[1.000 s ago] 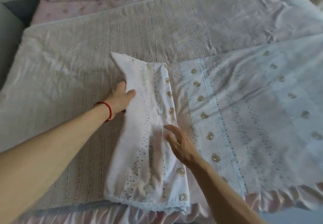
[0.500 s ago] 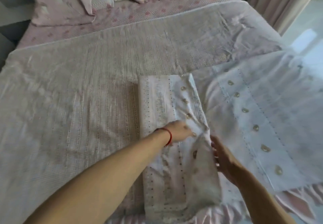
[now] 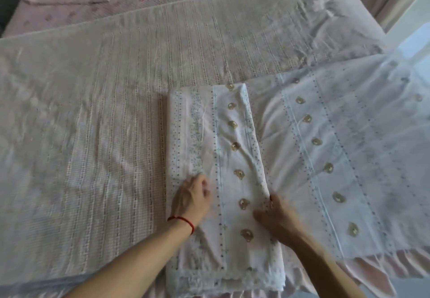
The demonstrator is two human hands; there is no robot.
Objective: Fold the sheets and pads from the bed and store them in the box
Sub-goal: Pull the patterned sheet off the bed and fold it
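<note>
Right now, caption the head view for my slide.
Both hands, left hand and right hand, press flat on a bear-print sheet partly folded into a long strip on the bed.

Both my arms reach forward, bare to the elbow. My left hand (image 3: 192,198) lies palm down, fingers loosely spread and slightly blurred, a red string round its wrist. My right hand (image 3: 274,216) sits just beside it, palm down too, fingers pointing forward and thumb stretched out toward the left.
</note>
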